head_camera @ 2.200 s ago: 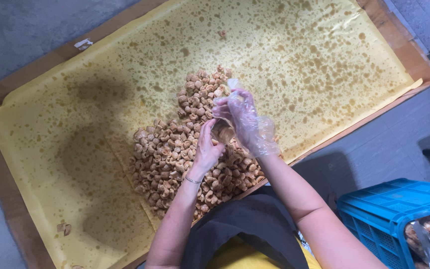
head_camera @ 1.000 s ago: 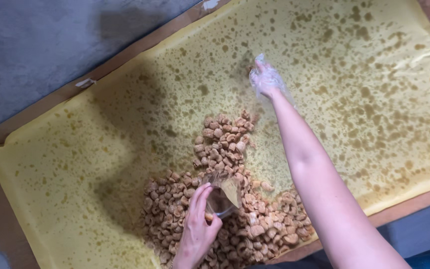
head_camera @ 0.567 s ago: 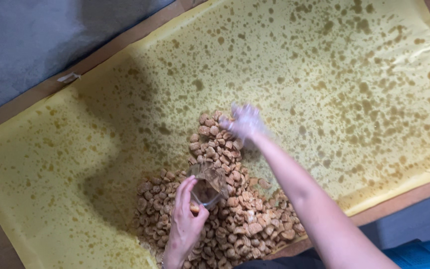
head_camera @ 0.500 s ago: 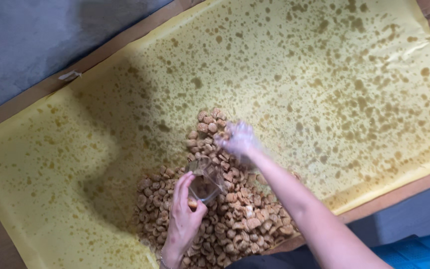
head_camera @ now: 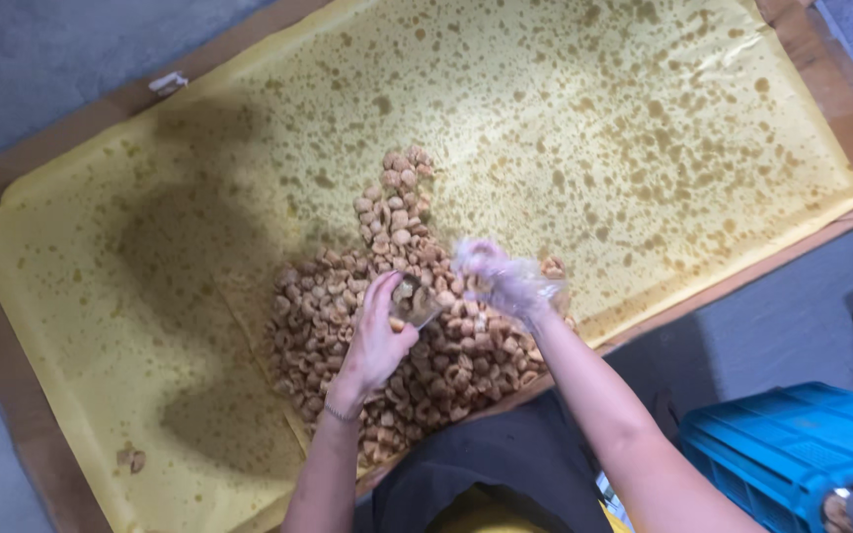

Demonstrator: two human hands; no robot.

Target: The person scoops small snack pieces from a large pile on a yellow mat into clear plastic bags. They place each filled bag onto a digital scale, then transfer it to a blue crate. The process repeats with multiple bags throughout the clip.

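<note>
We see the left hand (head_camera: 379,341) holding a small clear cup (head_camera: 413,302) over the heap of fried pieces (head_camera: 446,355) near the yellow paper's (head_camera: 594,118) front edge; the gloved right hand (head_camera: 501,278) touches the heap.

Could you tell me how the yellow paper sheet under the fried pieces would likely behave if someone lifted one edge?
The yellow paper sheet looks thin and wrinkled, so probably floppy. Its many grease spots suggest it tears easily. The fried pieces would likely slide downhill.

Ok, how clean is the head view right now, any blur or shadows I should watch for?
Head view: right hand in its clear glove is motion-blurred; left hand on the small clear cup is sharper. Dark shadows fall on the yellow paper left of the snack pile. Light is even, no glare.
</note>
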